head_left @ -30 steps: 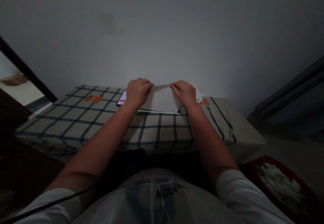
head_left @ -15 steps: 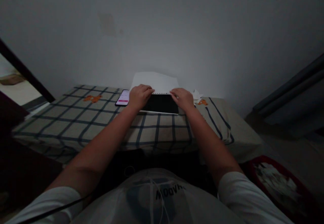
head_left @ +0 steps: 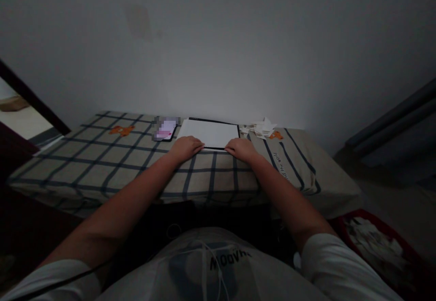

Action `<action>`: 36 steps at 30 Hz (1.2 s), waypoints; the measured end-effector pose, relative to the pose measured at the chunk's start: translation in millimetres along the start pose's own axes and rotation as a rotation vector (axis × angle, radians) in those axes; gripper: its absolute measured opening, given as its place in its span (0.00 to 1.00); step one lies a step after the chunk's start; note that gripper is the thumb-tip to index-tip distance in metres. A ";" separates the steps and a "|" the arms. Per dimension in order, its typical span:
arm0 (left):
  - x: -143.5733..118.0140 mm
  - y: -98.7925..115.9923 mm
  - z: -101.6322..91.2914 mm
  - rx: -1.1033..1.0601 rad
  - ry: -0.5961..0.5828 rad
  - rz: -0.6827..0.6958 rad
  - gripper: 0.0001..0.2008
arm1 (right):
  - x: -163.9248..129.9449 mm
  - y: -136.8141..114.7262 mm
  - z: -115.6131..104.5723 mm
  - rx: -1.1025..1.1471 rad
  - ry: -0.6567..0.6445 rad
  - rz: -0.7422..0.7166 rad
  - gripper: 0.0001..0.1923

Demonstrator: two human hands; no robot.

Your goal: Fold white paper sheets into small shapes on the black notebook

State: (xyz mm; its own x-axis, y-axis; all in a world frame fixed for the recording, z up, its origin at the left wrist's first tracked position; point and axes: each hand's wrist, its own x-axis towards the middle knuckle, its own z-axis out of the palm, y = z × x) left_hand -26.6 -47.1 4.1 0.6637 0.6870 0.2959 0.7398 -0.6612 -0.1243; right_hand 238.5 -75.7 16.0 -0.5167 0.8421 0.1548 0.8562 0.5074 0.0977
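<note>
Letters on the shirt (head_left: pixel 229 261) at bottom centre read roughly "MOOVHS", mirrored. I see left hand (head_left: pixel 185 148) and right hand (head_left: pixel 241 148) flat, released, touching the white sheet (head_left: pixel 209 133) at frame centre. Red basket (head_left: pixel 381 246), lower right, holds white scraps.

A flat rectangular pad with a white sheet on top (head_left: pixel 209 133) lies on the checked cloth-covered bed (head_left: pixel 102 160), close to the wall at the far side. A phone (head_left: pixel 165 128) lies just left of the pad, and a small heap of folded white paper scraps (head_left: pixel 260 128) lies just right of it. The left hand (head_left: pixel 185 148) rests at the pad's near left corner and the right hand (head_left: pixel 241 147) at its near right corner, while a red-rimmed basket holding white scraps (head_left: pixel 374 246) stands on the floor to the right of the bed.
</note>
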 end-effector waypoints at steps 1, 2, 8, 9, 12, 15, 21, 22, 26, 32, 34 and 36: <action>1.0 -0.9 -0.6 -0.011 -0.010 0.005 0.20 | 0.9 1.7 0.1 0.005 0.000 -0.019 0.19; 2.4 -1.7 -1.3 -0.020 -0.018 0.011 0.19 | 2.1 3.5 0.2 0.009 0.004 -0.036 0.19; 14.2 3.9 -2.6 -0.041 -0.061 0.015 0.16 | 14.5 14.4 1.8 0.037 -0.001 -0.092 0.16; 16.0 7.0 -1.9 -0.049 -0.053 0.004 0.16 | 16.7 15.8 2.0 0.048 -0.006 -0.103 0.16; 22.8 17.6 1.0 -0.090 -0.012 -0.010 0.16 | 22.7 20.0 2.9 0.069 -0.021 -0.121 0.16; 33.8 24.7 2.8 -0.135 -0.016 0.025 0.16 | 27.8 26.5 5.1 0.106 -0.022 -0.142 0.15; 54.3 16.9 6.0 -0.264 -0.136 0.023 0.14 | 30.6 40.6 17.5 0.306 0.058 -0.257 0.14; 55.4 15.1 7.0 -0.286 -0.153 -0.001 0.14 | 29.8 41.8 19.8 0.346 0.094 -0.267 0.14; 52.6 14.9 9.0 -0.303 -0.147 -0.061 0.14 | 26.1 42.1 23.4 0.500 0.176 -0.285 0.12; 42.7 23.8 5.1 -0.123 -0.049 -0.001 0.16 | 26.4 35.7 18.9 0.515 0.099 -0.245 0.10; 42.0 26.1 4.9 -0.120 -0.037 0.002 0.17 | 27.4 34.6 19.3 0.501 0.087 -0.220 0.10; 42.5 28.7 5.4 -0.149 -0.022 -0.010 0.16 | 28.1 34.3 20.3 0.513 0.084 -0.205 0.10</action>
State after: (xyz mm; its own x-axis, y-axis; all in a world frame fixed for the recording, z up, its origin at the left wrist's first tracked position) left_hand 23.4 -35.3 8.0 0.6599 0.6992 0.2750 0.7229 -0.6906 0.0214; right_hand 253.4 -30.9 3.7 -0.6536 0.7099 0.2624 0.6193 0.7010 -0.3536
